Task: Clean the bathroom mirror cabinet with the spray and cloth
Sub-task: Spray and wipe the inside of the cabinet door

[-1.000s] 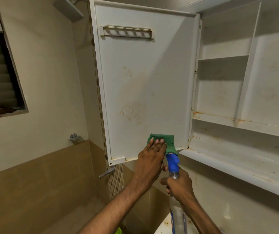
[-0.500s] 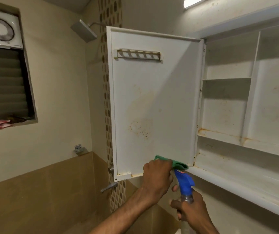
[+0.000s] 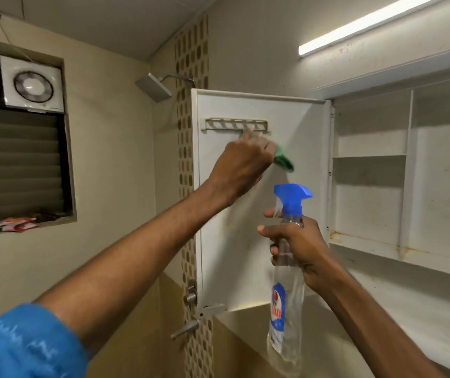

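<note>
Seen from the head camera, a person is reaching the left hand up to the inside of the open cabinet door, fingers curled around a green cloth and pressing it against the panel just beneath the slotted rack near the door's top — the hand is blurred, and only a corner of the cloth is showing past the knuckles. The right hand is gripping the neck of a clear spray bottle, holding it upright in front of the lower half of the door, its blue trigger head pointing right and one finger lying by the trigger. The cabinet is standing open to the right, its white shelves and dividers showing rusty stains along the edges. A shower head is jutting out beside a strip of mosaic tile, an exhaust fan is sitting above a louvred window at left, and a tube light is glowing overhead — a blue sleeve is filling the lower left corner.
</note>
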The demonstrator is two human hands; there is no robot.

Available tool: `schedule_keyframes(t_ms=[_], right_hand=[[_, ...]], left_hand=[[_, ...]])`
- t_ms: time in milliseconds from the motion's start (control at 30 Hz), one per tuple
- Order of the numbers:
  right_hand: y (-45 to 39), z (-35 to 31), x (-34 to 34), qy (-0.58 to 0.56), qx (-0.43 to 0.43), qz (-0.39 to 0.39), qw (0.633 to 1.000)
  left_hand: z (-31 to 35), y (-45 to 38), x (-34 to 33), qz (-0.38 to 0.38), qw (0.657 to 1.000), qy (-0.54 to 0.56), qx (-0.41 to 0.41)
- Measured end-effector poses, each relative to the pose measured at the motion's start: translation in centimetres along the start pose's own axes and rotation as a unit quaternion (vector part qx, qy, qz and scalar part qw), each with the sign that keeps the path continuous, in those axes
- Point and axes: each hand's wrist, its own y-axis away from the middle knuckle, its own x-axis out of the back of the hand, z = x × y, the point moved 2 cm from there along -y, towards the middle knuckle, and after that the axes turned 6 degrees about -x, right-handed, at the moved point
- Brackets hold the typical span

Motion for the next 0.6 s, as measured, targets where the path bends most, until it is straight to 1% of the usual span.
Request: schedule_keyframes(t_ms=[33,100,200,267,433,600], right_hand=[[-0.6,-0.4,-0.5,-0.006,-0.004,-0.005,1.0],[-1.5,-0.8,-1.4,-0.003,-0.004,-0.012,1.0],[-2.6,-0.8,-2.1,0.022,0.003,0.004,1.0],[-3.2,-0.8,-2.2,0.03,0.012,0.022,0.999],[-4.1,-0.6,-1.6,0.042,0.022,0.064,0.997],[-4.0,0.3,-1.1,0.06,0.028,0.062,0.996]], left_hand=[[-0.5,0.7,-1.3,-0.026,1.0,0.003,-0.012],[-1.0,1.7,-3.1,-0.035,0.999,0.039,-0.003],[-1.0,1.7,-3.7,-0.003,0.993,0.106,0.058],[-0.9,1.3,-3.3,0.02,0.987,0.127,0.094],[-0.5,1.6,-3.1,0.014,0.986,0.125,0.114],[0.2,2.1,-3.5,0.001,0.984,0.115,0.138]])
